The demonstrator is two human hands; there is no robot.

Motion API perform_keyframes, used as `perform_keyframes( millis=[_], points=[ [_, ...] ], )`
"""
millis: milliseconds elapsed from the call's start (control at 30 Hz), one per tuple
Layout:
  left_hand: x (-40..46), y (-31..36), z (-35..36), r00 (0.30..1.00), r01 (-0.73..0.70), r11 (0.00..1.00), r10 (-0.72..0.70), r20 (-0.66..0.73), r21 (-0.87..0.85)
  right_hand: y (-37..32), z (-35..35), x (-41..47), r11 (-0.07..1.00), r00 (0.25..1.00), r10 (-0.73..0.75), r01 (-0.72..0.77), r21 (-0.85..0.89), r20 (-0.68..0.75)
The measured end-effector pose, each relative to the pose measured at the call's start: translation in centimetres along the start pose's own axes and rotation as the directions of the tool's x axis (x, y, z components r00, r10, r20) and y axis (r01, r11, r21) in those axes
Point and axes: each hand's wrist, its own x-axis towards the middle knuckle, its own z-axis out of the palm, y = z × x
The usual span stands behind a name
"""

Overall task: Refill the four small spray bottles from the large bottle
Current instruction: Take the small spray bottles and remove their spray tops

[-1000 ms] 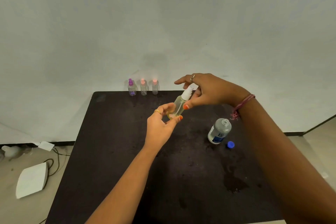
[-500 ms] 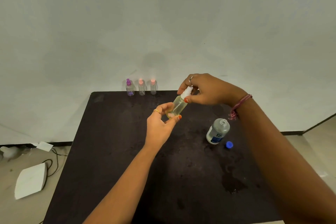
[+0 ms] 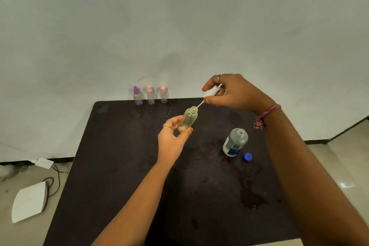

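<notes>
My left hand (image 3: 172, 139) grips a small yellowish spray bottle (image 3: 189, 117) by its base, tilted, above the dark table (image 3: 119, 166). Its neck is open. My right hand (image 3: 231, 92) pinches the white spray top (image 3: 211, 92), lifted up and to the right, with its thin dip tube still reaching the bottle's mouth. The large clear bottle (image 3: 235, 142) with a blue label stands uncapped at the right, its blue cap (image 3: 248, 157) lying beside it. Three more small spray bottles stand at the table's far edge: one purple-topped (image 3: 137, 96) and two pink-topped (image 3: 150, 95) (image 3: 163, 95).
Wet patches (image 3: 252, 199) mark the table at the front right. On the floor to the left lie a white flat device (image 3: 30, 200) with a black cable and a scrap of paper (image 3: 44, 163). A plain wall stands right behind the table.
My right hand closed on the spray top and pulled it off the small bottle, up and to the right. My left hand kept holding the bottle.
</notes>
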Motion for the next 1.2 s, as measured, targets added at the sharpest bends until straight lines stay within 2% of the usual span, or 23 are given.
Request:
perform_keyframes(
  millis=[267, 400, 533, 633, 767, 933, 1100, 1200],
  points=[
    [0.6, -1.7, 0.3, 0.996, 0.071, 0.997, -0.073, -0.053, -0.022, 2.1, -0.8, -0.6, 0.994, 0.992, 0.038, -0.025, 0.108, -0.118],
    [0.8, -2.4, 0.5, 0.993, 0.094, 0.995, -0.093, -0.07, 0.01, 3.3, -0.1, -0.9, 0.987, 0.964, 0.06, -0.02, 0.157, -0.26],
    [1.0, -3.7, 0.9, 0.99, 0.127, 0.99, -0.123, -0.076, 0.055, 4.8, 3.2, -1.6, 0.925, 0.895, 0.226, -0.072, 0.374, -0.385],
    [1.0, -4.7, 1.3, 0.983, 0.174, 0.982, -0.169, -0.065, 0.072, 5.6, 7.1, -2.2, 0.8, 0.815, 0.421, -0.126, 0.587, -0.398],
    [1.0, -5.4, 2.0, 0.977, 0.211, 0.972, -0.207, -0.049, 0.1, 6.5, 11.9, -3.3, 0.641, 0.708, 0.594, -0.131, 0.756, -0.381],
    [0.9, -6.6, 3.0, 0.968, 0.249, 0.957, -0.248, -0.028, 0.15, 8.6, 17.3, -4.3, 0.448, 0.591, 0.773, -0.25, 0.858, -0.232],
    [1.1, -8.2, 4.1, 0.96, 0.274, 0.932, -0.278, -0.017, 0.237, 10.8, 20.9, -5.5, 0.382, 0.502, 0.852, -0.396, 0.835, -0.151],
    [1.4, -9.3, 4.7, 0.949, 0.306, 0.913, -0.315, -0.011, 0.269, 12.0, 22.3, -5.9, 0.368, 0.485, 0.868, -0.48, 0.797, -0.108]
  ],
)
